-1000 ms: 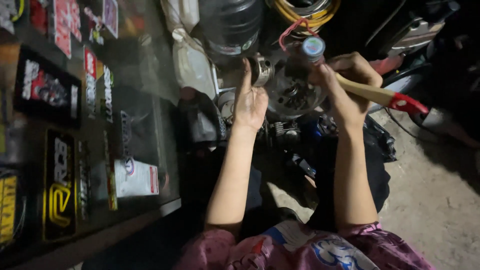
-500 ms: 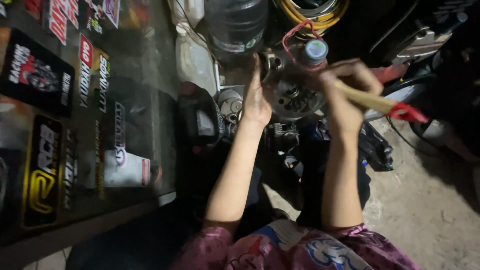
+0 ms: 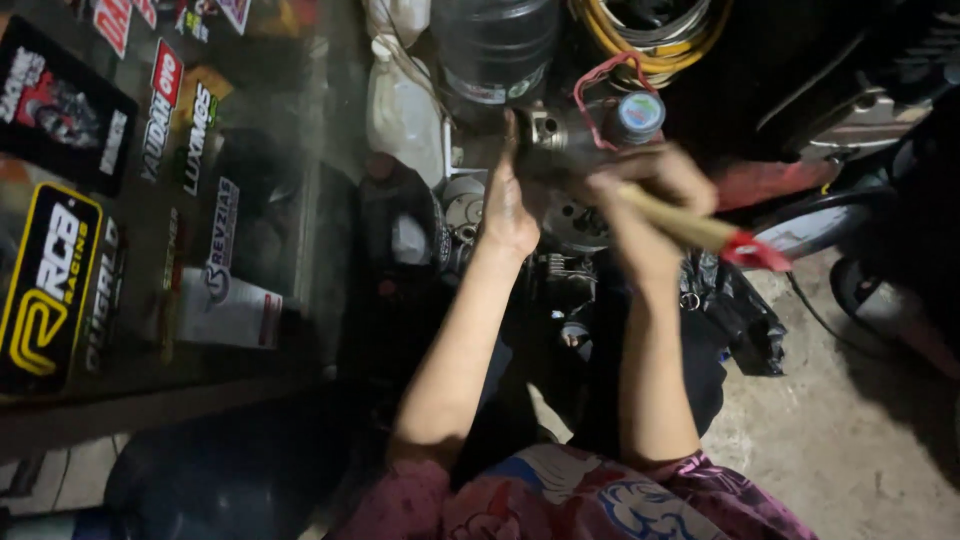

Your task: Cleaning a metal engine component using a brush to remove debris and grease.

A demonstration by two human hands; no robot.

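Note:
My left hand [image 3: 508, 200] rests flat against the left side of a round metal engine part [image 3: 570, 215], fingers pointing up. My right hand [image 3: 640, 205] is closed around a brush with a pale wooden handle [image 3: 680, 225] and a red end [image 3: 755, 252]; the brush head is hidden behind my fingers, down at the engine part. The right hand is blurred. A small jar with a light blue lid [image 3: 637, 115] stands just above it, beside a red wire loop [image 3: 600, 85].
A glass display case with stickers [image 3: 150, 200] stands at the left. A white plastic bottle [image 3: 405, 110] and a dark cylindrical container [image 3: 495, 50] sit above. Yellow coiled hose [image 3: 650, 45] is top right. A black bag [image 3: 735, 315] lies on the concrete floor [image 3: 850, 430].
My right hand with the brush has shifted down and left over the engine part. The left hand stays pressed against it. The view has drifted slightly.

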